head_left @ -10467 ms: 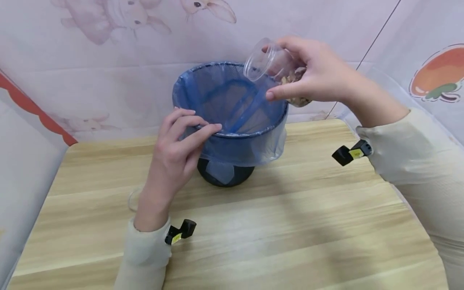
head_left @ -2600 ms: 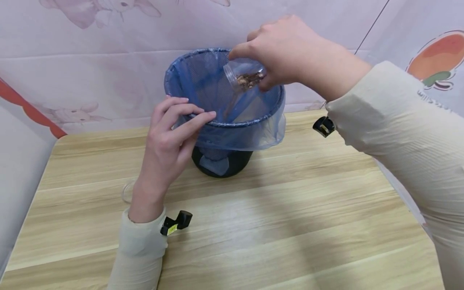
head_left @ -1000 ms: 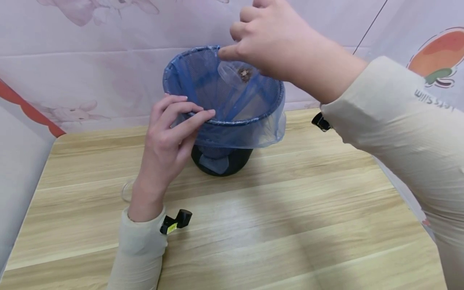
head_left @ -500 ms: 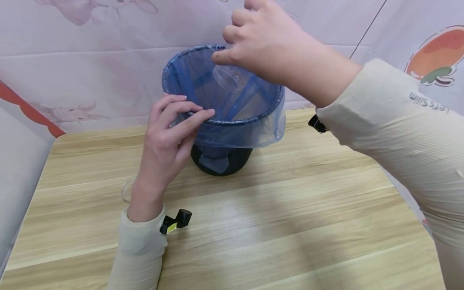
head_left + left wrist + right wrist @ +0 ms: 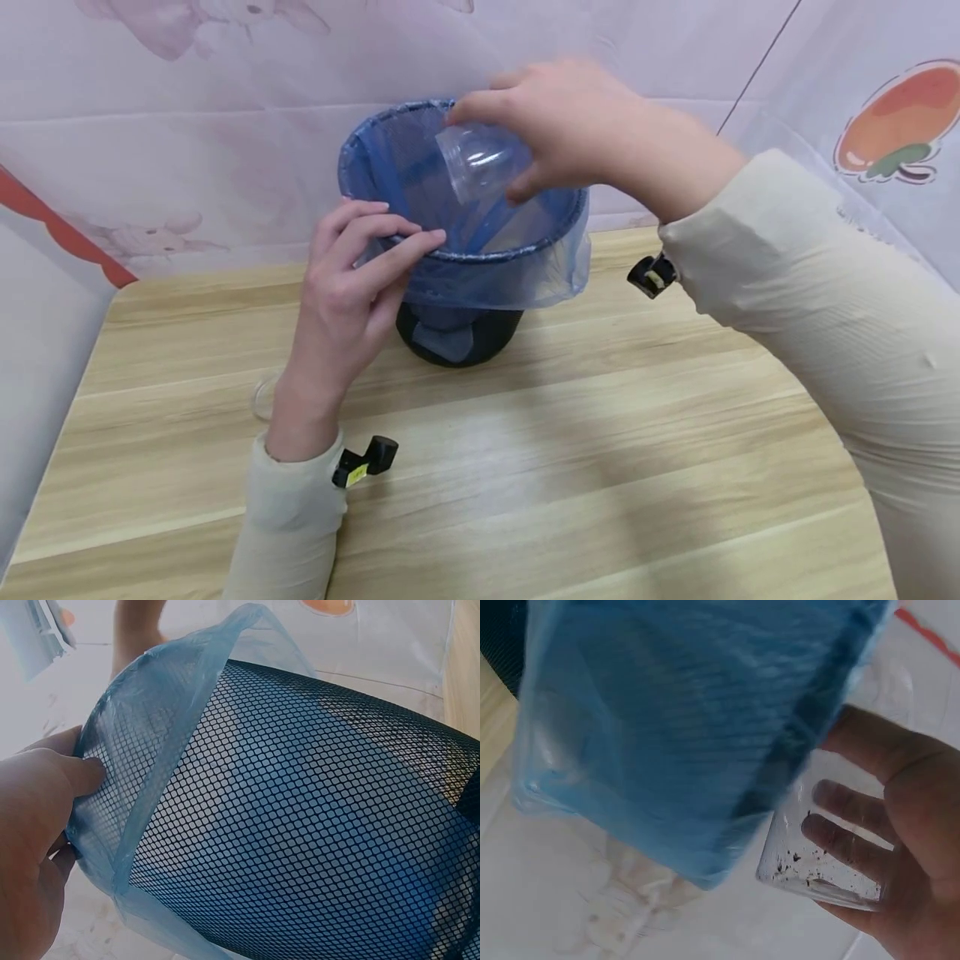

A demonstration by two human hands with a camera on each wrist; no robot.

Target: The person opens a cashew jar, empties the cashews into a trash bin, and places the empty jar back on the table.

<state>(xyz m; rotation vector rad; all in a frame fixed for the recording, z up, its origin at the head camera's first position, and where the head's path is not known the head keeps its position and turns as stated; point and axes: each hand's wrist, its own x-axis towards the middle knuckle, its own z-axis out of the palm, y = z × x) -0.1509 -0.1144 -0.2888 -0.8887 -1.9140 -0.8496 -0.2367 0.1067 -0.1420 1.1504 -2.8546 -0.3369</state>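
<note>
A black mesh wastebasket stands on the table, lined with a blue plastic bag folded over its rim. My left hand grips the near left of the rim, fingers over the edge and thumb outside, as the left wrist view also shows. Above the basket's mouth my right hand holds a clear plastic jar tipped on its side, its open end facing left. Dark specks cling inside the jar in the right wrist view; otherwise it looks emptied. The basket's bottom inside is hidden.
A clear round lid-like disc lies on the wooden table, partly hidden behind my left wrist. Directly behind the basket rises a wall covering printed with rabbits.
The brown, crumbly bits seen in the jar earlier have left it. My right hand tipped the jar down over the basket, then brought it back towards level. The left hand stays on the rim.
</note>
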